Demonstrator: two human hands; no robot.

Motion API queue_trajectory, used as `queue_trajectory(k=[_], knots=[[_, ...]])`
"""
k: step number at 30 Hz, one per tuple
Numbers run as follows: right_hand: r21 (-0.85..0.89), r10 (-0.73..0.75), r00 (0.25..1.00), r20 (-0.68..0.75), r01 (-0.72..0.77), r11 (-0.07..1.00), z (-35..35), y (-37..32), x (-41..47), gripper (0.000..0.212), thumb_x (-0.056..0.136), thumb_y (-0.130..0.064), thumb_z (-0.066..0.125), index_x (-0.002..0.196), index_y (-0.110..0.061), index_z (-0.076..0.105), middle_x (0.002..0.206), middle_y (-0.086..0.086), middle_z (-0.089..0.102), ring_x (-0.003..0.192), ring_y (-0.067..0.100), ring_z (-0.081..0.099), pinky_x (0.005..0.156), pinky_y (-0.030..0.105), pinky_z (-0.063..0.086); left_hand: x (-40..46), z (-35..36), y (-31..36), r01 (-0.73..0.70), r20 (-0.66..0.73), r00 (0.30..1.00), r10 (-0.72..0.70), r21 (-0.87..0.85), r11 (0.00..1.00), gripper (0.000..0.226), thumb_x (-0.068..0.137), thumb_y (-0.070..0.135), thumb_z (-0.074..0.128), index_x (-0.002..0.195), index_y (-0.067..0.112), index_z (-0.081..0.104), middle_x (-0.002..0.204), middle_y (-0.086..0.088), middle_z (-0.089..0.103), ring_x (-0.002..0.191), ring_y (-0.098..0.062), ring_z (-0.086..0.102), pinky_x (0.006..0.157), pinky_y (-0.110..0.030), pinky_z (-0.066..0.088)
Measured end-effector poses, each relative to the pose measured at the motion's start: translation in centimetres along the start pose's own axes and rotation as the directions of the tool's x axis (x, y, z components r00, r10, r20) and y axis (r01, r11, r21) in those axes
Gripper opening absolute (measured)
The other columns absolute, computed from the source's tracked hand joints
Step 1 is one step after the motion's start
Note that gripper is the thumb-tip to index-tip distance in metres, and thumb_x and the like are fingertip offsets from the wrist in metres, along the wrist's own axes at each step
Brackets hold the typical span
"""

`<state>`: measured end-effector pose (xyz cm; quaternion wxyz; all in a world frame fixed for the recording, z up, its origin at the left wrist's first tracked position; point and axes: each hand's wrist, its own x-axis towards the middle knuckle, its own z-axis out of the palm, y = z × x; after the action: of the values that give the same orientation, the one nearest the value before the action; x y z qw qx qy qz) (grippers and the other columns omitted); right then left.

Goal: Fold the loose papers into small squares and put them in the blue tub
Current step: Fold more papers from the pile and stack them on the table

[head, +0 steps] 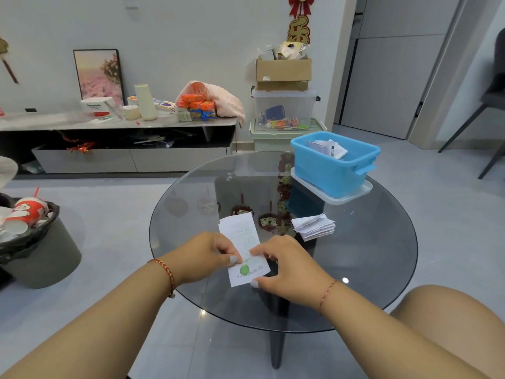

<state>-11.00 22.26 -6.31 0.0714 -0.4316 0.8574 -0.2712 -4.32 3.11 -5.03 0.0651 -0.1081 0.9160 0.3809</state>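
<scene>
A long white receipt (241, 236) with a green round logo near its lower end lies on the round glass table (369, 255). My left hand (210, 255) pinches its left edge and my right hand (284, 262) pinches its right edge and lower corner. A loose stack of white papers (314, 226) sits on the table to the right of the receipt. The blue tub (332, 170) stands at the table's far right on a clear lid, with a few folded papers (328, 149) inside.
A dark bin (35, 242) full of paper cups stands on the floor at the left. A low TV cabinet (117, 124) with clutter runs along the wall. Stacked storage boxes (284, 108) stand behind the table. My knee (442, 324) is at the lower right.
</scene>
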Motion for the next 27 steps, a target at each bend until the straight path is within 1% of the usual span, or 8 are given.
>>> queue_trajectory(k=[3,6,9,12,16,21,23,27], knots=[[0.135,0.013,0.999,0.035,-0.018,0.991,-0.1,-0.3,0.0,0.042,0.083,-0.014,0.064,0.123,-0.027,0.058,0.102,-0.016,0.047,0.096,0.003,0.045,0.084,0.013,0.042,-0.3,0.1,-0.2,-0.004,-0.016,1.0,0.004,-0.004,1.0,0.02,0.093,0.015,0.057,0.089,0.024,0.074,0.107,0.011,0.063,0.098,-0.009,0.055,0.069,-0.008,0.041],[0.23,0.041,0.997,0.069,-0.056,0.972,-0.2,-0.1,0.3,0.052,0.084,0.008,0.048,0.126,-0.023,0.058,0.11,-0.006,0.054,0.094,0.003,0.05,0.081,0.006,0.042,-0.7,0.1,0.0,0.006,-0.017,1.0,-0.007,-0.058,0.998,0.035,0.093,0.001,0.047,0.09,0.025,0.072,0.117,0.007,0.059,0.111,-0.016,0.053,0.068,-0.006,0.044],[0.271,0.095,0.995,-0.038,-0.081,0.959,0.0,0.3,0.8,0.037,0.092,-0.002,0.051,0.12,-0.023,0.064,0.119,-0.006,0.06,0.103,0.004,0.055,0.092,0.012,0.044,-1.6,-0.4,0.6,-0.002,-0.048,0.999,-0.003,-0.113,0.994,0.042,0.088,-0.008,0.045,0.096,0.025,0.069,0.12,0.008,0.057,0.117,-0.019,0.049,0.079,-0.015,0.045],[0.318,0.114,0.968,-0.225,-0.038,0.947,-0.2,0.2,0.6,0.024,0.088,-0.01,0.062,0.106,-0.023,0.072,0.1,-0.01,0.066,0.089,0.0,0.058,0.083,0.008,0.045,-3.0,-0.9,1.0,-0.06,-0.102,0.993,0.052,-0.078,0.995,0.052,0.078,-0.007,0.055,0.105,0.036,0.063,0.129,0.01,0.051,0.121,-0.017,0.043,0.097,-0.029,0.042],[0.212,-0.028,0.922,-0.386,0.119,0.97,-1.5,-0.1,-1.7,0.014,0.082,-0.017,0.07,0.091,-0.026,0.075,0.08,-0.024,0.063,0.086,-0.001,0.058,0.075,0.008,0.045,-5.0,0.8,1.9,-0.217,-0.235,0.943,0.237,0.108,0.97,0.044,0.08,0.011,0.069,0.106,0.044,0.057,0.114,0.026,0.054,0.108,0.009,0.045,0.085,0.001,0.034],[0.077,-0.224,0.912,-0.344,0.265,0.961,-2.9,0.7,-5.7,0.015,0.079,-0.038,0.062,0.084,-0.032,0.074,0.077,-0.021,0.062,0.079,0.002,0.054,0.069,0.011,0.043,-6.4,5.2,2.4,-0.305,-0.342,0.876,0.34,0.153,0.94,0.023,0.084,0.018,0.065,0.083,0.041,0.065,0.089,0.029,0.06,0.096,0.006,0.052,0.081,-0.004,0.036],[0.149,-0.186,0.934,-0.305,0.24,0.959,-3.0,1.2,-6.8,0.014,0.078,-0.041,0.063,0.083,-0.034,0.074,0.078,-0.016,0.057,0.08,0.006,0.053,0.068,0.011,0.041,-6.7,6.6,2.5,-0.336,-0.311,0.869,0.384,0.199,0.921,0.01,0.086,0.028,0.061,0.087,0.037,0.065,0.09,0.027,0.059,0.097,0.003,0.049,0.081,-0.008,0.037],[0.376,-0.045,0.971,-0.236,0.134,0.917,-2.6,1.9,-8.1,0.006,0.073,-0.036,0.07,0.077,-0.034,0.074,0.084,-0.014,0.053,0.078,0.007,0.054,0.067,0.011,0.042,-6.7,8.2,2.6,-0.358,-0.243,0.877,0.414,0.245,0.901,0.013,0.083,0.042,0.052,0.09,0.038,0.061,0.091,0.026,0.055,0.096,0.002,0.044,0.081,-0.013,0.037]])
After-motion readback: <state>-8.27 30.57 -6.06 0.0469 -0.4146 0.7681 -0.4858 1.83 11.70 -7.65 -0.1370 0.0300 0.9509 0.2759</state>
